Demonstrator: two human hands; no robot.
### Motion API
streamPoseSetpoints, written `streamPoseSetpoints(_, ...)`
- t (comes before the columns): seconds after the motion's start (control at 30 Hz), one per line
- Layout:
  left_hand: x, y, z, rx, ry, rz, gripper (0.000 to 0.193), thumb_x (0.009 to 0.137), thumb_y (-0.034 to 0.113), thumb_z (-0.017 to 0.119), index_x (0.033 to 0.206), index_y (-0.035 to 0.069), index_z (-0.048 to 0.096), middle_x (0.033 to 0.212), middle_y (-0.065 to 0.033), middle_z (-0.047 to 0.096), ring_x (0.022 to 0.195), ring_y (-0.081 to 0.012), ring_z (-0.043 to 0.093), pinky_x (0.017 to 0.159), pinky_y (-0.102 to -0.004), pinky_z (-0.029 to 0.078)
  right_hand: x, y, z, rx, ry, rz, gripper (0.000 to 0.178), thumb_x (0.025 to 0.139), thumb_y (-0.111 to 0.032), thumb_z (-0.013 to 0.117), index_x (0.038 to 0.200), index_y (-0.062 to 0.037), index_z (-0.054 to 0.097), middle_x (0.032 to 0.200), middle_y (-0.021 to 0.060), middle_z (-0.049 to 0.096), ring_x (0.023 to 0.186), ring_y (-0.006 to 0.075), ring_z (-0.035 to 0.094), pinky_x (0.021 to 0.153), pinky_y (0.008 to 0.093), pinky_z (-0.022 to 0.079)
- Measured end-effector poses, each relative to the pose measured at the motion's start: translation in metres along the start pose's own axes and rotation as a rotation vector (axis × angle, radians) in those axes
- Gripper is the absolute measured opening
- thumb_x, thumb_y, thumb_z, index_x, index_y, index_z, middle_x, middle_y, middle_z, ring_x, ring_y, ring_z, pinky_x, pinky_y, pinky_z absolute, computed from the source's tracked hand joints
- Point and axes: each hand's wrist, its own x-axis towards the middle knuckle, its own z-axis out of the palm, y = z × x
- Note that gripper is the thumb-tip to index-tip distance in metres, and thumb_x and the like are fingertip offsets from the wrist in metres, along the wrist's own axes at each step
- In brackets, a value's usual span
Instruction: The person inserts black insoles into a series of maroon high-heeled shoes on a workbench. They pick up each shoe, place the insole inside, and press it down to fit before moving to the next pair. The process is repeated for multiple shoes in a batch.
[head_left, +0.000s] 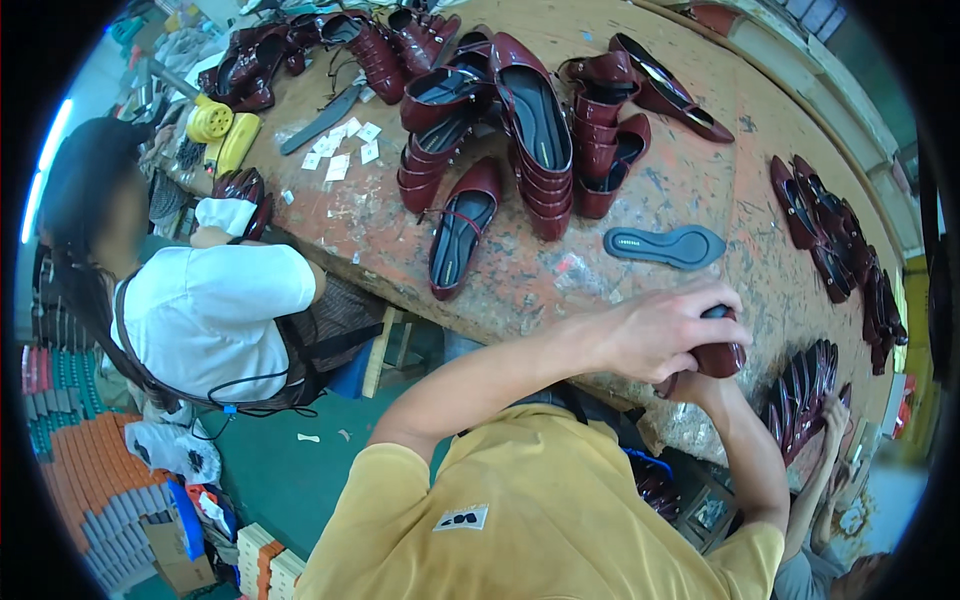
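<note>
Both of my hands are on one glossy dark red shoe [722, 360] above the table's near edge. My left hand [660, 328] reaches across from the left, its fingers closed over the shoe. Under it my right hand [692, 388] grips the same shoe from below, its fingers mostly hidden. A bit of dark blue-grey shows at the shoe's opening. Just beyond my hands a loose dark blue-grey insole [665, 246] lies flat on the table. Farther left sits a single strapped red shoe [465, 228] with an insole inside, beside a nested stack of red shoes [540, 140].
More red shoes crowd the worn table [375, 262] at the far left, and rows [835, 235] line its right side. White paper slips [340, 166] lie near a dark strip. A co-worker in white [210, 310] sits left; another person's hand [833, 425] touches shoes at lower right.
</note>
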Motion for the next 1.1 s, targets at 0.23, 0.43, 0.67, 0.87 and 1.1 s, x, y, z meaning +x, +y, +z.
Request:
streamPoseSetpoints(0.23, -0.124, -0.029, -0.057, 0.132, 0.152, -0.543, 0.074, 0.075, 0.005, 0.095, 0.141, 0.006, 0.062, 0.142, -0.0131, 0.065, 0.134, -0.0303, 0.064, 0.116, -0.0434, 0.05, -0.001, 0.008, 0.021, -0.119, -0.178, -0.141, 0.075, 0.086, -0.042, 0.083, 0.152, -0.0146, 0.06, 0.155, 0.0091, 0.06, 0.144, 0.039, 0.055, 0.126, 0.0609, 0.035)
streamPoseSetpoints(0.43, -0.2, -0.069, -0.024, -0.1, 0.227, -0.663, 0.053, 0.08, -0.005, 0.081, 0.122, 0.009, 0.053, 0.158, -0.0197, 0.053, 0.154, -0.0355, 0.045, 0.127, -0.0491, 0.034, 0.083, -0.032, 0.073, -0.02, 0.107, -0.307, 0.093, 0.082, -0.06, 0.084, 0.161, -0.0211, 0.054, 0.169, -0.0015, 0.049, 0.163, 0.0407, 0.03, 0.132, 0.0707, 0.018)
streamPoseSetpoints(0.67, -0.204, -0.071, -0.031, -0.044, 0.139, -0.666, 0.047, 0.079, 0.0, 0.082, 0.115, 0.01, 0.054, 0.162, -0.022, 0.049, 0.156, -0.0408, 0.044, 0.125, -0.0498, 0.037, 0.116, -0.078, 0.086, -0.014, 0.17, -0.12, 0.073, 0.081, -0.046, 0.085, 0.148, -0.0233, 0.067, 0.156, -0.001, 0.059, 0.156, 0.0402, 0.038, 0.13, 0.07, 0.024)
streamPoseSetpoints(0.87, -0.197, -0.057, -0.025, 0.256, 0.112, -0.655, 0.047, 0.072, 0.005, 0.092, 0.1, 0.007, 0.055, 0.151, -0.0197, 0.061, 0.138, -0.0428, 0.06, 0.113, -0.0478, 0.05, 0.025, -0.046, 0.076, 0.056, 0.063, 0.027, 0.066, 0.092, -0.045, 0.081, 0.153, -0.0245, 0.065, 0.166, 0.0006, 0.055, 0.157, 0.0384, 0.042, 0.128, 0.0699, 0.027)
streamPoseSetpoints(1.1, -0.22, 0.021, -0.087, 0.856, 0.549, -0.511, 0.044, 0.075, 0.01, 0.099, 0.079, 0.002, 0.057, 0.14, -0.0271, 0.068, 0.124, -0.043, 0.07, 0.104, -0.0484, 0.057, 0.037, 0.073, 0.027, 0.488, 0.488, 0.28, 0.06, 0.095, -0.03, 0.08, 0.15, -0.0102, 0.065, 0.158, 0.0173, 0.06, 0.153, 0.0402, 0.047, 0.127, 0.0512, 0.039)
